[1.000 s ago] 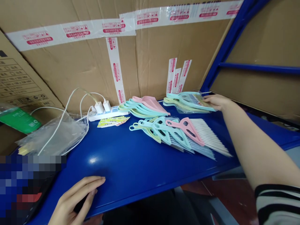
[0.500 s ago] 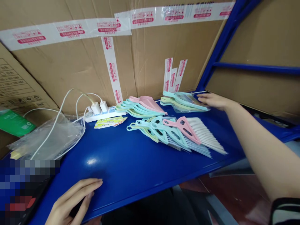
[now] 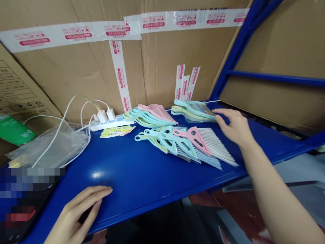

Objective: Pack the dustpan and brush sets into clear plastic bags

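Observation:
My right hand [image 3: 232,125] reaches to the back right, its fingers apart at the right end of a small stack of bagged dustpans [image 3: 195,110], pale blue over pale green. Whether the fingertips touch the stack I cannot tell. My left hand [image 3: 81,211] lies on the front left of the table with fingers stretched out, holding nothing. In the middle, several small brushes [image 3: 190,144] with pale blue, green and pink handles overlap, bristles to the right. Behind them a nested pile of dustpans [image 3: 154,116] has a pink one on top.
Left of the dustpans, a white power strip [image 3: 114,122] carries chargers and cables, with yellow sachets [image 3: 116,131] before it. Clear plastic bags [image 3: 50,145] and a green packet [image 3: 16,130] lie further left. Cardboard [image 3: 157,54] backs the blue table [image 3: 122,176]; a blue frame [image 3: 232,56] rises at right.
My right hand has drawn back a little toward me and sits lower, just right of the bagged dustpans. The left hand stays nearly where it was, and the view has shifted slightly.

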`<move>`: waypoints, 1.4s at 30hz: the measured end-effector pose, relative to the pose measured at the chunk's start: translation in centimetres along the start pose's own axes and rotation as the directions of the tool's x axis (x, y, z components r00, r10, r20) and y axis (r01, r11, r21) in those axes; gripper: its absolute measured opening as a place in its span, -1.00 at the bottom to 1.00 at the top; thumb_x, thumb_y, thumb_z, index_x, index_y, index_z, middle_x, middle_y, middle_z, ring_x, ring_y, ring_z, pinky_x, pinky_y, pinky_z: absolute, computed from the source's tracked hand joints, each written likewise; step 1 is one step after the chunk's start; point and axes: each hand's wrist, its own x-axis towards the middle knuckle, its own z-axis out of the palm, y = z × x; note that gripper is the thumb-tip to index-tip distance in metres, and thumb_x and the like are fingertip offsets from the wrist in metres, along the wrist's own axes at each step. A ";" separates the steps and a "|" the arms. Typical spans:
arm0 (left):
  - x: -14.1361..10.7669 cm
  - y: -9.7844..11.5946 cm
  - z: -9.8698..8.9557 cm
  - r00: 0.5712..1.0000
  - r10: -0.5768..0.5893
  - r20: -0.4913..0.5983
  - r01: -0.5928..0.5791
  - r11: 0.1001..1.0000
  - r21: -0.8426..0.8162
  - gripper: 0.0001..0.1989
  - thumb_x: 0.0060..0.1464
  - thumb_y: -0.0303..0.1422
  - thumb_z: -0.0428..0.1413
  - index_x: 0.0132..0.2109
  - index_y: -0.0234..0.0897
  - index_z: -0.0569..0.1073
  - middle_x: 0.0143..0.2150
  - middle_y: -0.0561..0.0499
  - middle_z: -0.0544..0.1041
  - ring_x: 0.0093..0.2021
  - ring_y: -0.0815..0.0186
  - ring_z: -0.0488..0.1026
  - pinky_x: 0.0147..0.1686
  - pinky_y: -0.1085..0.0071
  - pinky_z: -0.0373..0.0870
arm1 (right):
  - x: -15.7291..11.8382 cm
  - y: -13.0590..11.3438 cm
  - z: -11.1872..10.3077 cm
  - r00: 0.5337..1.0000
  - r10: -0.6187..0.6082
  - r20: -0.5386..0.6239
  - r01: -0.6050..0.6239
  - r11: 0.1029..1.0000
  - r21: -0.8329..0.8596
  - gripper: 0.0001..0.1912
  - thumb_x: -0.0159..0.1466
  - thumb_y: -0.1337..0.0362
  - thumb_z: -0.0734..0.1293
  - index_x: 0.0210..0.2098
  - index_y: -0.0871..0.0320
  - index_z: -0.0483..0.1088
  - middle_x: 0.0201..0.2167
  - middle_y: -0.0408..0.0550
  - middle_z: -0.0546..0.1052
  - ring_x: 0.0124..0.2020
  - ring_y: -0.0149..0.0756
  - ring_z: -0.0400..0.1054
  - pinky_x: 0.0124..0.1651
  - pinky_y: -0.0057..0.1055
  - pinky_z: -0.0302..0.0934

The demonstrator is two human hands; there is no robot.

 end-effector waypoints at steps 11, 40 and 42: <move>7.6 4.8 0.9 0.946 0.309 0.096 -0.320 0.937 0.142 -0.63 0.32 -0.44 -0.16 0.07 -0.13 0.47 0.01 0.04 0.60 -0.08 0.36 0.60 -0.17 0.53 0.54 | -6.0 -5.1 -1.7 0.978 -0.129 0.166 0.088 0.968 0.234 -0.72 0.32 0.09 0.25 -0.12 0.02 0.53 -0.09 0.01 0.64 -0.01 -0.05 0.52 0.01 -0.15 0.42; 29.4 6.1 6.3 0.919 0.261 0.296 -0.362 0.859 0.363 -0.73 0.25 -0.46 0.00 -0.06 -0.27 0.58 -0.13 -0.10 0.61 -0.06 0.18 0.52 -0.10 0.34 0.39 | -5.5 -5.9 -1.4 0.942 -0.133 0.309 -0.008 0.911 0.413 -0.76 0.17 0.05 0.43 -0.32 0.06 0.62 -0.09 0.15 0.63 0.02 0.08 0.49 0.08 -0.02 0.39; 29.8 6.2 6.3 0.923 0.248 0.294 -0.346 0.870 0.352 -0.76 0.22 -0.47 0.03 -0.10 -0.29 0.59 -0.16 -0.09 0.62 -0.09 0.19 0.55 -0.14 0.37 0.40 | -5.5 -5.9 -1.4 0.940 -0.128 0.317 -0.016 0.910 0.414 -0.75 0.18 0.04 0.42 -0.30 0.06 0.63 -0.08 0.15 0.62 0.03 0.06 0.48 0.09 -0.03 0.38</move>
